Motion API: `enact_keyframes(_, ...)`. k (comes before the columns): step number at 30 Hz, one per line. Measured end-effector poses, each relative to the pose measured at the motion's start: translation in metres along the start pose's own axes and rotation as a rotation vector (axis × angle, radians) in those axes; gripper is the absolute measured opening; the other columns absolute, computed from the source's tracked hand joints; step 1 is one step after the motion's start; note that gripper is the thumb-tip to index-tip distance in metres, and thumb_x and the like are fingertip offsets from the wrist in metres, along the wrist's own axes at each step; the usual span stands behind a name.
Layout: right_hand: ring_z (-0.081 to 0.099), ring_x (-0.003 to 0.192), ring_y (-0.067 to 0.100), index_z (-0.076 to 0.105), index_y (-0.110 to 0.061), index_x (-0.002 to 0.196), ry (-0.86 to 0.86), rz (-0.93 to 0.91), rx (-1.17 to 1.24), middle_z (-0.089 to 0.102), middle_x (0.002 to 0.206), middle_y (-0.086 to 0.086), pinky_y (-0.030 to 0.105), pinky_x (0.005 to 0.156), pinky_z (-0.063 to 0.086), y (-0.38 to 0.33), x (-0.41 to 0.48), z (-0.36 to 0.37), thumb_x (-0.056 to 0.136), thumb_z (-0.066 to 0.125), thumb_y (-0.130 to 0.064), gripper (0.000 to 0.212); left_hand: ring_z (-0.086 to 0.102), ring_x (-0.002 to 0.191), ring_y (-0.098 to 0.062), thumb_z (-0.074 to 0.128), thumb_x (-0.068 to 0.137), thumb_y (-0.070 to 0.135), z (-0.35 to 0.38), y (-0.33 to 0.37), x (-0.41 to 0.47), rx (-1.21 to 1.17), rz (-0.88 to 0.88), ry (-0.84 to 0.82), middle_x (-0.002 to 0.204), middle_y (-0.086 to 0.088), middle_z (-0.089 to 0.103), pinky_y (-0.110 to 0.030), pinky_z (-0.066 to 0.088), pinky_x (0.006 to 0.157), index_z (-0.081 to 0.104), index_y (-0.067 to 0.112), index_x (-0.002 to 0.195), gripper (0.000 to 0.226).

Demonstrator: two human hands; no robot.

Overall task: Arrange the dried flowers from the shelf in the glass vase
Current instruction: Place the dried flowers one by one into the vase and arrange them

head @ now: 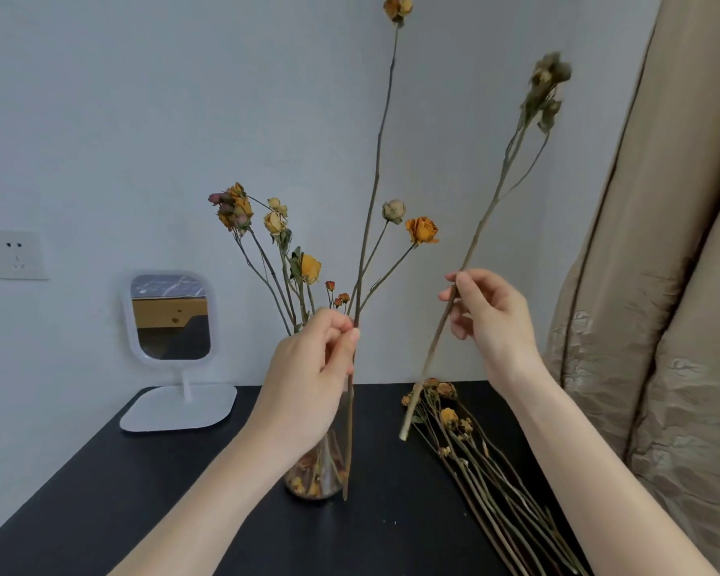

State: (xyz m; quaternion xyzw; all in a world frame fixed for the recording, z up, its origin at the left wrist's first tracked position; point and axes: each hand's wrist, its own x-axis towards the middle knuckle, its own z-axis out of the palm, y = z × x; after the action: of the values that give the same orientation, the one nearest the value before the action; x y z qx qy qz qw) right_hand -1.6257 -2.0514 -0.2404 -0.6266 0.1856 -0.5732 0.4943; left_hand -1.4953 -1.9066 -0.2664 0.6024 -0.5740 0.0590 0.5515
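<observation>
A glass vase (pixel 323 478) stands on the black table (pixel 142 484), mostly hidden behind my left forearm, with several dried yellow and pink flowers (pixel 275 226) rising from it. My left hand (pixel 312 367) pinches a tall branched dried stem (pixel 377 168) upright, its lower end down beside the vase's right side. My right hand (pixel 491 322) grips a second long dried stem (pixel 499 193) tilted to the right, its blurred faded bloom high up and its cut end hanging above the table. A bundle of dried flowers (pixel 487 463) lies flat on the table to the right.
A white-framed standing mirror (pixel 169 318) sits at the table's back left. A beige curtain (pixel 661 284) hangs close along the right side. A wall socket (pixel 11 253) is on the grey wall at left.
</observation>
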Motion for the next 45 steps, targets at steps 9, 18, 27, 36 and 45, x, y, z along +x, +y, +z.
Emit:
enact_keyframes(9, 0.062, 0.06, 0.015, 0.055, -0.002, 0.093, -0.144, -0.227, -0.156, 0.062, 0.076, 0.005, 0.026, 0.059, 0.054, -0.031, 0.027, 0.066, 0.098, 0.041, -0.009, 0.016, 0.054, 0.063, 0.006, 0.048, 0.093, 0.022, -0.024, -0.01, 0.021, 0.071, 0.027, 0.19, 0.067, 0.008, 0.057, -0.002, 0.04, 0.057, 0.053, 0.02, 0.094, 0.005)
enact_keyframes(18, 0.069, 0.068, 0.023, 0.056, -0.005, 0.094, -0.256, -0.131, -0.422, 0.066, 0.081, 0.012, 0.02, 0.058, 0.056, 0.004, 0.024, 0.09, 0.099, 0.04, -0.011, 0.018, 0.055, 0.071, 0.008, 0.05, 0.093, 0.021, -0.034, -0.032, 0.008, 0.088, -0.039, 0.149, 0.065, 0.007, 0.059, -0.001, 0.04, 0.061, 0.054, 0.02, 0.092, 0.004)
enact_keyframes(27, 0.068, 0.061, 0.016, 0.058, -0.005, 0.092, -0.301, -0.185, -0.56, 0.067, 0.08, 0.012, 0.022, 0.057, 0.057, 0.006, 0.03, 0.1, 0.098, 0.043, -0.013, 0.018, 0.055, 0.071, 0.009, 0.05, 0.093, 0.022, -0.033, -0.042, 0.006, 0.074, -0.062, 0.139, 0.065, 0.007, 0.058, 0.0, 0.04, 0.061, 0.052, 0.025, 0.089, 0.005)
enact_keyframes(36, 0.067, 0.068, 0.024, 0.068, -0.007, 0.097, -0.331, -0.096, -0.784, 0.067, 0.082, 0.008, 0.033, 0.065, 0.056, 0.037, 0.024, 0.107, 0.095, 0.051, -0.022, 0.023, 0.056, 0.067, 0.006, 0.05, 0.093, 0.021, -0.03, -0.053, 0.001, 0.051, -0.105, 0.107, 0.063, 0.005, 0.058, -0.004, 0.042, 0.059, 0.053, 0.022, 0.089, 0.005)
enact_keyframes(45, 0.066, 0.062, 0.021, 0.066, -0.011, 0.079, -0.292, -0.068, -0.793, 0.069, 0.076, 0.007, 0.036, 0.069, 0.059, 0.042, 0.032, 0.113, 0.09, 0.06, -0.027, 0.02, 0.055, 0.063, 0.007, 0.05, 0.093, 0.021, -0.028, -0.06, -0.002, 0.047, -0.135, 0.081, 0.065, 0.005, 0.057, -0.004, 0.042, 0.057, 0.048, 0.032, 0.081, 0.017)
